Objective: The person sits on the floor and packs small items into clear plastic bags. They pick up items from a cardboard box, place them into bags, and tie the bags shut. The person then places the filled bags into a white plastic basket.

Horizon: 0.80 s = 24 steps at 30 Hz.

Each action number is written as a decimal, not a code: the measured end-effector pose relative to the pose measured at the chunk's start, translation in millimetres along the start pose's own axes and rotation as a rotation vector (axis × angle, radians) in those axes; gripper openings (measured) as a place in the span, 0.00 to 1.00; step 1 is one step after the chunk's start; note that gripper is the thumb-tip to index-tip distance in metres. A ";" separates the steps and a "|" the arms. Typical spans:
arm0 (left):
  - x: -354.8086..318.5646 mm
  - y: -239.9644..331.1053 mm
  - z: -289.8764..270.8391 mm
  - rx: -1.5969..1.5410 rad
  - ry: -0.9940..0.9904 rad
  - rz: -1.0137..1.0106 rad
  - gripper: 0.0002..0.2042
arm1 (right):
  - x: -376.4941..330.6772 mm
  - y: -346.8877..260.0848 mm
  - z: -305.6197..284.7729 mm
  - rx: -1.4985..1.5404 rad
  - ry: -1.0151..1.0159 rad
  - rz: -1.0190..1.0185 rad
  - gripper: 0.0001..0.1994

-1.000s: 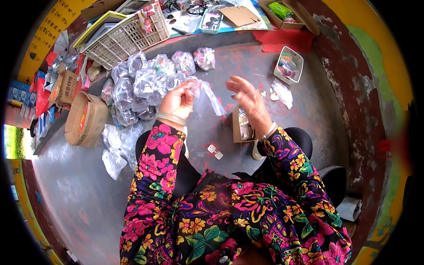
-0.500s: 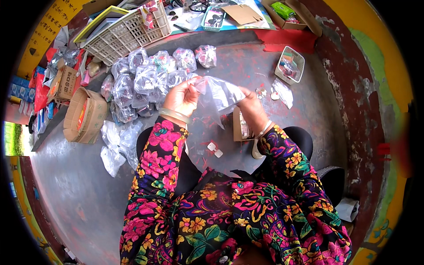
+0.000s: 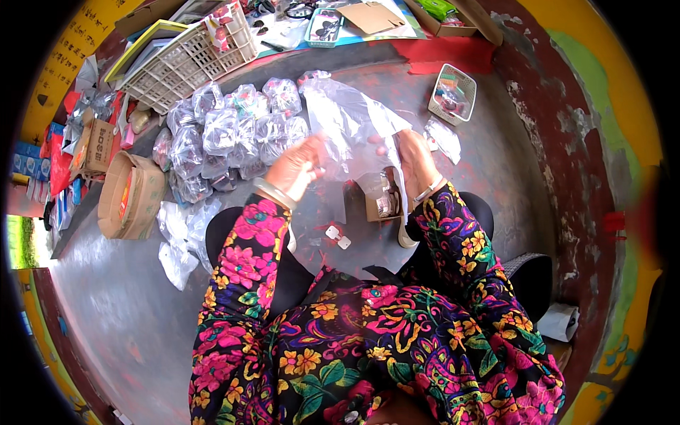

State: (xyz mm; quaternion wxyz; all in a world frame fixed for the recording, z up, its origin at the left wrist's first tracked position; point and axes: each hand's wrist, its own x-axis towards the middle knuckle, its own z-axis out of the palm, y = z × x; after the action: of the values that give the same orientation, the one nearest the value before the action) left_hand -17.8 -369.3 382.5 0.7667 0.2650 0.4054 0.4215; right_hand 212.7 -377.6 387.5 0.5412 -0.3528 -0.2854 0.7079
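One carton [image 3: 371, 210] partly behind bag [image 3: 343, 106]

Remotely, I am counting one left hand [image 3: 293, 168], one right hand [image 3: 418, 161], one clear bag [image 3: 347, 110] between them, one small carton [image 3: 373, 210] near, one crate [image 3: 191, 65] far left, and one white basket [image 3: 446, 115] far right.

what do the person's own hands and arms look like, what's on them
Both hands are ungloved. The long sleeves are black, printed with pink and yellow flowers and green leaves. A pale, smooth bangle circles the left wrist; a thinner, light-coloured bangle circles the right.
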 end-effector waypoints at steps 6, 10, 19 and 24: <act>7.7 -13.0 3.7 0.102 -0.202 -0.218 0.05 | 2.3 -7.9 -4.7 0.026 0.140 0.097 0.16; -0.1 8.9 12.9 -0.187 -0.230 0.134 0.06 | 32.0 1.6 -29.3 -0.230 0.568 -0.135 0.19; -4.6 26.6 5.3 -0.452 -0.125 0.477 0.07 | -2.9 -19.7 20.3 -0.274 -0.128 0.203 0.23; -0.7 23.4 8.1 -0.360 -0.109 0.545 0.08 | -16.8 -12.0 47.3 -0.061 -0.536 0.408 0.27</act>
State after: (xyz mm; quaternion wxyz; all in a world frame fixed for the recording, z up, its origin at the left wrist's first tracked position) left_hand -21.2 -358.7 404.6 0.6807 0.2463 0.1969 0.6612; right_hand 183.9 -391.9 428.0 0.2832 -0.2200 -0.3620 0.8604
